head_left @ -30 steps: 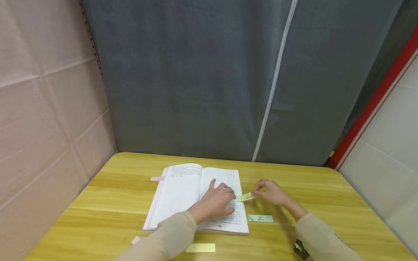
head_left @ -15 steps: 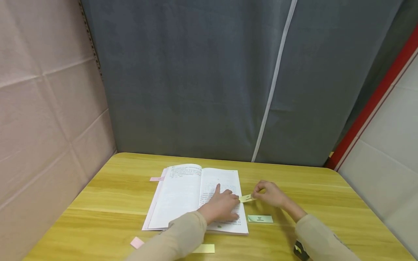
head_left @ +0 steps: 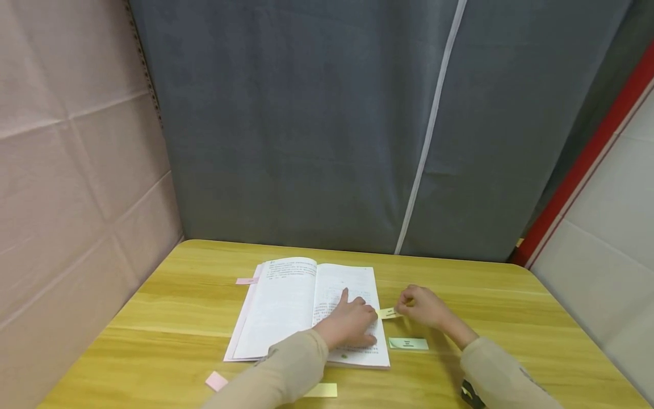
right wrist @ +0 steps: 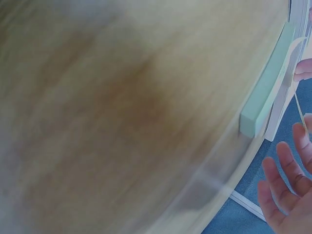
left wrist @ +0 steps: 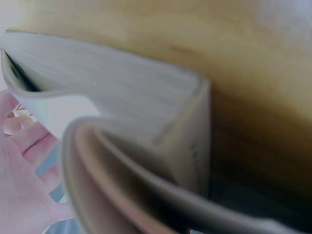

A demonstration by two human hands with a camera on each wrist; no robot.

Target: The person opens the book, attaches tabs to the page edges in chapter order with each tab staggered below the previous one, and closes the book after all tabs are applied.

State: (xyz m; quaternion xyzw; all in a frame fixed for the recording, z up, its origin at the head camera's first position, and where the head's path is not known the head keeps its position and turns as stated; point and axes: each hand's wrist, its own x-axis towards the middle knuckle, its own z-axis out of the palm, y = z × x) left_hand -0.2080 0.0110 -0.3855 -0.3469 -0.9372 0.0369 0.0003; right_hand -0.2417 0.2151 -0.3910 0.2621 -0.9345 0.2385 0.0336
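Note:
An open book (head_left: 278,315) lies on the wooden table, printed text on both pages. My left hand (head_left: 352,321) rests on the right page with its fingers spread, fingertips at the inner end of a yellow sticky note (head_left: 389,313). Just beyond the page's right edge, my right hand (head_left: 425,307) pinches that note's outer end between thumb and finger. Short dark marks show on the note. A green sticky-note pad (head_left: 409,343) lies below it, seen edge-on in the right wrist view as a green block (right wrist: 265,87). In the left wrist view the thick book (left wrist: 122,83) partly hides my left hand.
A pink tab (head_left: 247,280) sticks out from the book's left side. Near the front lie a pink pad (head_left: 217,381) and a yellow pad (head_left: 325,390), partly covered by the left sleeve. A small dark object (head_left: 471,396) sits by the right sleeve. A grey curtain (head_left: 306,142) hangs behind.
My left hand has slid right across the page, up to the yellow note. The right hand keeps its pinch on the note and has shifted only slightly.

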